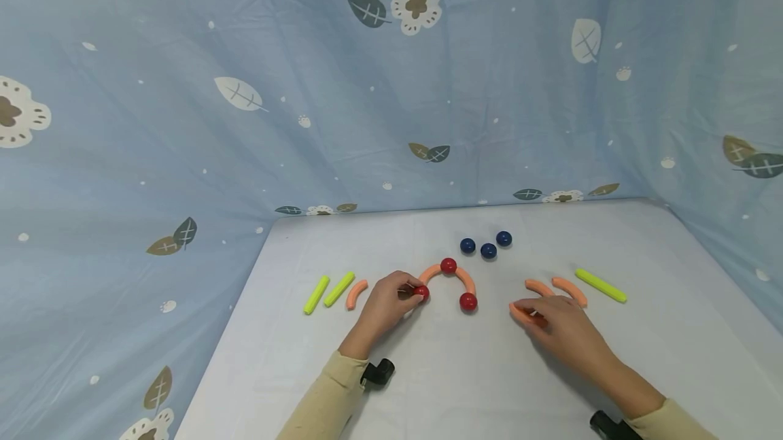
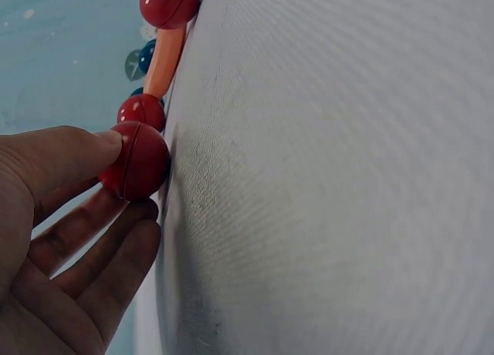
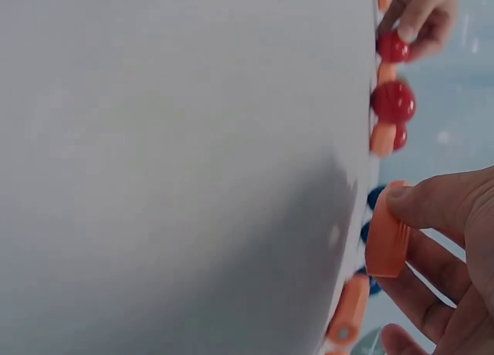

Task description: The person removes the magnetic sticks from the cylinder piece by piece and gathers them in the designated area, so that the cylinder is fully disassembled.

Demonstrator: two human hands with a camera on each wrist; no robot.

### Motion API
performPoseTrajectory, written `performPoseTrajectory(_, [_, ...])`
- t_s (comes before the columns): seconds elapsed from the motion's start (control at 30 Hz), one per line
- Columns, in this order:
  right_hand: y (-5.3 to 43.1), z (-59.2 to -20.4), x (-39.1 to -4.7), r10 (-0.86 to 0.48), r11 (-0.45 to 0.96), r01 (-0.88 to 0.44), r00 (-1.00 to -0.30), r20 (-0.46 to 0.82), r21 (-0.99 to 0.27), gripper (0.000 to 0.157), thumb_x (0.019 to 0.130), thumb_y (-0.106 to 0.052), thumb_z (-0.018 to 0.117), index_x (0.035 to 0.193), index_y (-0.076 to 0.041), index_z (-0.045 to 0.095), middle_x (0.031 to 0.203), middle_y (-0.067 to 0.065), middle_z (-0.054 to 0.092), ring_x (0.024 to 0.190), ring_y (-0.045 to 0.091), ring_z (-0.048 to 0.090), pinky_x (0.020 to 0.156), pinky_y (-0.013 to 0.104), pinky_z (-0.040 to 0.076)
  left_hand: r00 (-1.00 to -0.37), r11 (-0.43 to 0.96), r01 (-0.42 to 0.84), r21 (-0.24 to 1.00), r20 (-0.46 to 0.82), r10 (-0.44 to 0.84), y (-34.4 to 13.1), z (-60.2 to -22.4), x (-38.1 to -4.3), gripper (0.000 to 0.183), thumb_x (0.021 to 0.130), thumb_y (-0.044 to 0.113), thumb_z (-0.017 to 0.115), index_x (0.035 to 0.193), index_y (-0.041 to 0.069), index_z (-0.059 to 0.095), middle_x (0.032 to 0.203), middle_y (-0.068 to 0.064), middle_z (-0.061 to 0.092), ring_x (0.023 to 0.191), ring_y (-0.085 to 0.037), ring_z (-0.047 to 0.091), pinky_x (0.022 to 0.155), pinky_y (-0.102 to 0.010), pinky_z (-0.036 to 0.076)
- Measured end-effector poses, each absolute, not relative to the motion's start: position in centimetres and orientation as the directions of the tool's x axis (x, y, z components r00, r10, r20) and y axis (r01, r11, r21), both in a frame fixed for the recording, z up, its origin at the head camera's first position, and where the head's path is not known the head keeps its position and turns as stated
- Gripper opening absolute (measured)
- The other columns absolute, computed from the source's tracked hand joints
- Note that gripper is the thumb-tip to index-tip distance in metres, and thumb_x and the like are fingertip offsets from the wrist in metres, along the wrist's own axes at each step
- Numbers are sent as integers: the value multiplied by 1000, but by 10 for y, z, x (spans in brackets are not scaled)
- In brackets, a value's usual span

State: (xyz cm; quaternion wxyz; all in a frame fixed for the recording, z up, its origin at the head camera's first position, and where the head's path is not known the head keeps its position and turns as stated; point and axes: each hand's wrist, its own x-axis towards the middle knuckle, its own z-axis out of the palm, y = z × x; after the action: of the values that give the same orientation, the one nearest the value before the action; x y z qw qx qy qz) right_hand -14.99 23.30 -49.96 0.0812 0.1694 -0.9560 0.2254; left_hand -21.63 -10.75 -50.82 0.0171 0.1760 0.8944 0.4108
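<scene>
My left hand pinches a red ball between thumb and fingers at the left end of an arch on the table. Two curved orange pieces form the arch, with another red ball at its top and a third red ball at its right end. To the right, my right hand holds a separate curved orange piece between thumb and fingers. Just beyond that hand lie two more curved orange pieces, partly covered by it in the head view.
Behind the arch sit several dark blue balls. Two yellow-green sticks and a curved orange piece lie left of my left hand. Another yellow-green stick is at the right. A blue patterned cloth hangs behind the white table.
</scene>
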Motion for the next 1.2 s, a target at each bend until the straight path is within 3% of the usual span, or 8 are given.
performPoseTrajectory(0.1, [244, -499, -148, -275, 854, -349, -933, 235, -386, 26, 86, -16, 83, 112, -17, 78, 96, -9, 75, 89, 15, 70, 86, 49, 52, -939, 599, 293, 745, 107, 325, -107, -508, -216, 16, 92, 15, 78, 107, 16, 74, 105, 4, 67, 97, -11, 67, 86, -27, 57])
performPoseTrajectory(0.3, [265, -503, -144, -254, 874, -338, -930, 266, -348, 23, 84, -14, 84, 105, -10, 79, 95, -2, 76, 90, 26, 70, 86, 55, 51, -940, 601, 287, 746, 99, 325, -107, -509, -216, 16, 92, 15, 77, 107, 17, 74, 105, 5, 67, 97, -9, 67, 86, -25, 57])
performPoseTrajectory(0.47, [277, -508, -143, -262, 884, -351, -919, 295, -308, 24, 81, -13, 86, 103, -9, 79, 87, -3, 75, 74, 17, 64, 73, 48, 53, -941, 606, 283, 744, 94, 324, -107, -511, -217, 16, 92, 16, 77, 108, 18, 74, 106, 6, 67, 98, -9, 67, 86, -24, 56])
performPoseTrajectory(0.67, [282, -508, -143, -283, 880, -381, -900, 332, -283, 27, 77, -11, 89, 101, -9, 78, 80, -6, 71, 68, 11, 58, 61, 36, 50, -943, 602, 278, 748, 94, 319, -108, -512, -217, 16, 92, 15, 77, 108, 18, 73, 106, 6, 67, 98, -9, 67, 86, -25, 56])
performPoseTrajectory(1.2, [283, -512, -143, -296, 871, -421, -861, 413, -254, 30, 72, -8, 91, 99, -9, 78, 81, -5, 71, 66, 12, 57, 54, 29, 46, -942, 589, 284, 757, 105, 320, -108, -510, -216, 16, 92, 15, 77, 108, 17, 73, 106, 5, 67, 97, -11, 67, 86, -28, 57])
